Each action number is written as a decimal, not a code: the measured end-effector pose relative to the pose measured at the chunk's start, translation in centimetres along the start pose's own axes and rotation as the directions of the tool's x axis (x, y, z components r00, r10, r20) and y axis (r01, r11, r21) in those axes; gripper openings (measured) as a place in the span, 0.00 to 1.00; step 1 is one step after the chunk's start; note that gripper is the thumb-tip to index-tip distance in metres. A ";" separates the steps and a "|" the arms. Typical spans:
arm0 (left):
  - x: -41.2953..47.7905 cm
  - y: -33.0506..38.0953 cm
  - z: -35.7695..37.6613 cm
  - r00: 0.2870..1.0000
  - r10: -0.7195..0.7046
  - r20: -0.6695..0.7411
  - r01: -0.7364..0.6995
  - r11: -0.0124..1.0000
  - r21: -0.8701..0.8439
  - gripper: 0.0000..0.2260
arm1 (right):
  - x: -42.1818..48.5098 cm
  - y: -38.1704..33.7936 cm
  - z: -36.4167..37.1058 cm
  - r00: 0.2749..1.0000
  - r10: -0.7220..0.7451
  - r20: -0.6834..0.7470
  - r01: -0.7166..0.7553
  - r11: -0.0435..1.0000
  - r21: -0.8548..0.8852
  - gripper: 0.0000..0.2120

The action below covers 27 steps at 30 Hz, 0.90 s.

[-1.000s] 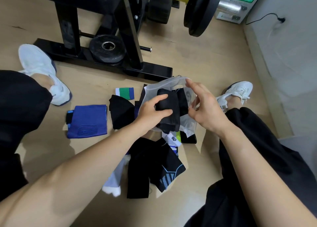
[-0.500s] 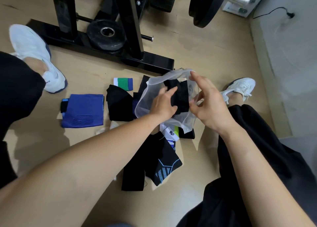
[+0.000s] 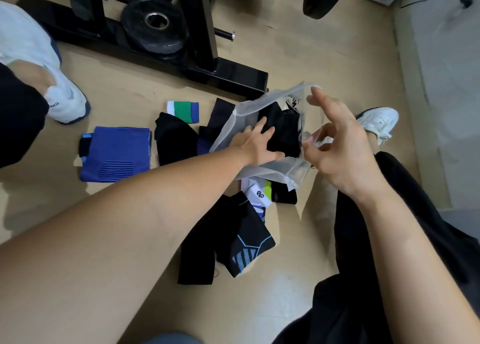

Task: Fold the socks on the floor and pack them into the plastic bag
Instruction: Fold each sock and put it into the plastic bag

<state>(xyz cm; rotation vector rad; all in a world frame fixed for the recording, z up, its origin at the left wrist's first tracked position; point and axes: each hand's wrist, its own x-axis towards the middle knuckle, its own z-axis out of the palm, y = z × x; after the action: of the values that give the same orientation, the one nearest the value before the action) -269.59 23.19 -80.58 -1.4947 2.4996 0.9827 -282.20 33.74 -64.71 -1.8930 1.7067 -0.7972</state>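
Fingers of the left hand [image 3: 255, 143] lie flat over the folded black sock [image 3: 284, 128], which sits inside the mouth of the plastic bag [image 3: 233, 125]. Whether the thumb clamps it from beneath I cannot tell. The right hand [image 3: 345, 148] pinches the bag's near rim, its index finger propping the far edge wide. The sock is best pushed flat to the bottom so that the fold holds. Loose socks [image 3: 228, 239] lie on the floor [image 3: 285, 304] just below.

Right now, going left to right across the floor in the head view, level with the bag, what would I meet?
White shoe → folded blue sock → folded black sock → plastic bag → right hand pinching its edge → other white shoe.
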 end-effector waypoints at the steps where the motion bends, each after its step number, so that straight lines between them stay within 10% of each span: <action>1: 0.3 0.0 0.3 1.000 -0.016 0.025 0.015 1.000 0.010 0.40 | -0.1 0.0 0.0 1.000 0.001 0.001 -0.001 1.000 -0.006 0.37; 12: 5.0 0.6 1.3 0.999 0.052 0.017 -0.051 0.999 -0.011 0.39 | 0.1 -0.1 0.6 1.000 -0.011 0.016 0.010 0.999 0.031 0.38; 18: 4.6 0.1 1.0 0.957 -0.105 0.271 0.068 0.988 0.142 0.40 | 0.1 0.7 0.6 0.999 0.030 0.024 -0.030 0.999 0.018 0.38; 27: -3.1 -0.5 -1.0 0.999 0.021 0.027 -0.019 0.998 -0.056 0.29 | -0.3 0.1 1.9 0.998 0.001 0.066 0.003 0.998 -0.062 0.37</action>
<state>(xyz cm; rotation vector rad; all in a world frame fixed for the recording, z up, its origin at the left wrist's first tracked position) -267.25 24.85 -78.89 -1.4630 2.4925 1.0779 -281.03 34.00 -66.18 -1.9397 1.7081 -0.6817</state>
